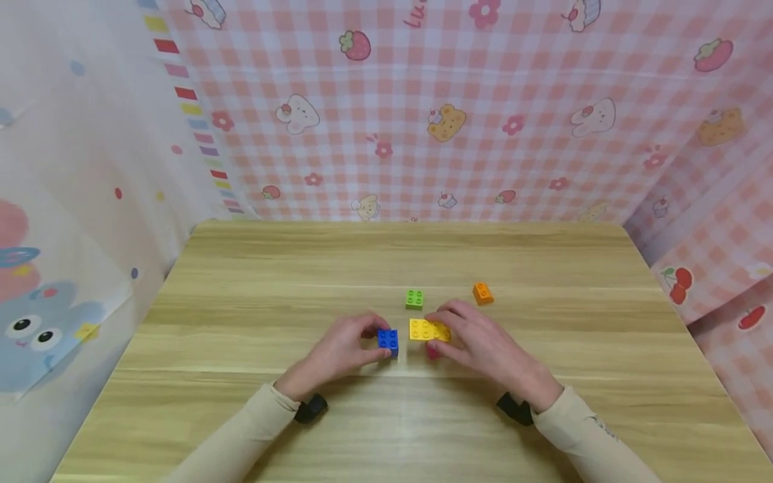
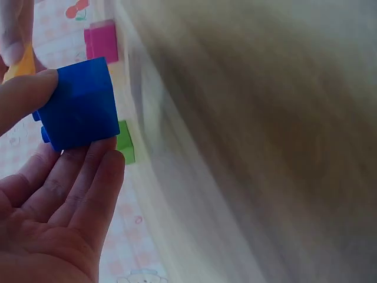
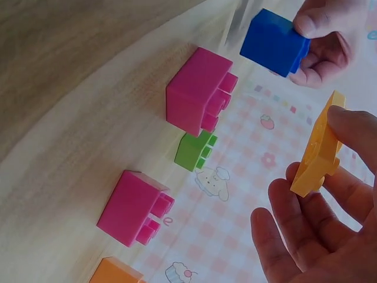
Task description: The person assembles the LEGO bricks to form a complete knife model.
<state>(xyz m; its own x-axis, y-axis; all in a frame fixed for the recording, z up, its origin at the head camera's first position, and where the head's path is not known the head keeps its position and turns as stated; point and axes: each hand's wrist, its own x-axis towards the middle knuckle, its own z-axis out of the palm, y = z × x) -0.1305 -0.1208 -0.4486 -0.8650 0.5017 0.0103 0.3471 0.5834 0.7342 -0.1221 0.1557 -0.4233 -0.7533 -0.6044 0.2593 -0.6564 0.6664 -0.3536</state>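
Between its thumb and fingers my left hand [image 1: 347, 345] pinches a blue toy brick [image 1: 388, 341] with studs on top. In the left wrist view the blue brick [image 2: 82, 106] appears lifted off the wooden table. My right hand [image 1: 480, 345] holds a thin yellow brick [image 1: 423, 329] by thumb and fingertips, just right of the blue one and apart from it. Seen from the right wrist, the yellow brick [image 3: 318, 150] is above the table. Below it a pink brick [image 1: 431, 351] shows only partly in the head view. The right wrist view has two pink bricks [image 3: 197, 91] standing on the table.
A green brick [image 1: 414, 300] stands on the table [image 1: 272, 268] beyond the hands. Farther right is an orange brick [image 1: 482, 293] with a sloped side. A pink checked cloth [image 1: 398, 87] hangs behind the table's far edge.
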